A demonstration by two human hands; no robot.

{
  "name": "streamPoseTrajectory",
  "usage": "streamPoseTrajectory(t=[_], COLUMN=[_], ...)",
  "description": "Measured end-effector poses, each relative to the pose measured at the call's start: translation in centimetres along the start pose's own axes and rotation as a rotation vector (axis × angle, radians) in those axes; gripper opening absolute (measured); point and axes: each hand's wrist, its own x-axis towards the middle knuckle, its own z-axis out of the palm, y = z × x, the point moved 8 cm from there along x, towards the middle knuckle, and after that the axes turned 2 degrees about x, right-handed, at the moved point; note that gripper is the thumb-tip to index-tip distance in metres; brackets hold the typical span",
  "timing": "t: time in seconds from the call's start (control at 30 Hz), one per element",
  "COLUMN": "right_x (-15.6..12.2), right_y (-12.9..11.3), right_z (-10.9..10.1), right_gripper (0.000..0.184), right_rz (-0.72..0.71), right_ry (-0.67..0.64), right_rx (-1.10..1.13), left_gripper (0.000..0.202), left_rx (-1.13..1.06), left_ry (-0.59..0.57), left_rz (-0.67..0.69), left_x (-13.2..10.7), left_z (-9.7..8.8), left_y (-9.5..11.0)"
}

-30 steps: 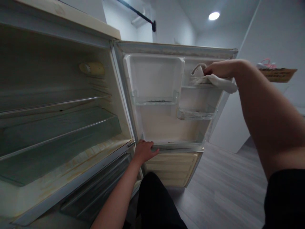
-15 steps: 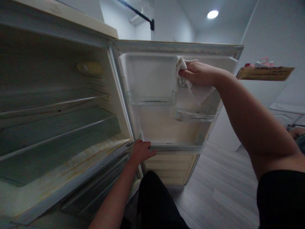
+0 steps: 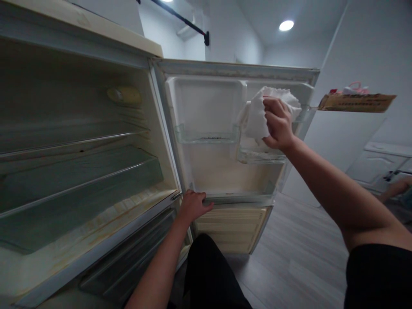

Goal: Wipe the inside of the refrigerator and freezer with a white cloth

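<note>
An open fridge door (image 3: 209,167) stands in front of me, its inner side white with clear bins. My right hand (image 3: 278,123) is closed on a white cloth (image 3: 259,112) and holds it against the upper right door bin (image 3: 262,155). My left hand (image 3: 193,204) grips the bottom edge of the door near the hinge corner, fingers curled over it. The fridge cabinet (image 3: 80,141) at left is bare, with wire shelves and a stained floor.
A lower door (image 3: 231,227) hangs open below the upper one. A cardboard tray (image 3: 357,102) with items sits on a ledge at right. Another person's hand (image 3: 397,187) shows at the far right. Grey plank flooring lies to the right.
My right hand has carried the cloth from the top right of the door across to the middle, then down and right to the upper right bin. My left hand has stayed put.
</note>
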Motion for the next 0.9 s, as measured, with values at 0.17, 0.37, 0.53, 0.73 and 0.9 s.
streamPoseTrajectory(t=[0.17,0.37,0.53,0.73,0.9], right_x=[1.1,2.6,2.7,0.1,-2.3], right_y=[0.4,0.4,1.0,5.6,8.8], right_z=[-0.3,0.1,0.4,-0.9,-2.2], right_gripper=[0.056,0.056,0.058,0.06,0.048], right_rz=[0.167,0.193,0.144,0.154,0.097], right_ry=[0.0,-0.097,-0.168,-0.134,0.073], right_rx=[0.008,-0.081,-0.084,-0.088,0.046], left_gripper=[0.044,0.044,0.043,0.042,0.043], left_rx=[-0.005,-0.009,-0.06,-0.051,-0.036], left_ry=[-0.031,-0.011,-0.02,-0.031,-0.033], left_rz=[-0.013,-0.042,-0.035,-0.046,-0.043], left_x=[0.4,0.5,0.6,0.6,0.7], left_z=[0.2,0.3,0.0,-0.3,-0.3], left_y=[0.3,0.3,0.6,0.7,0.8])
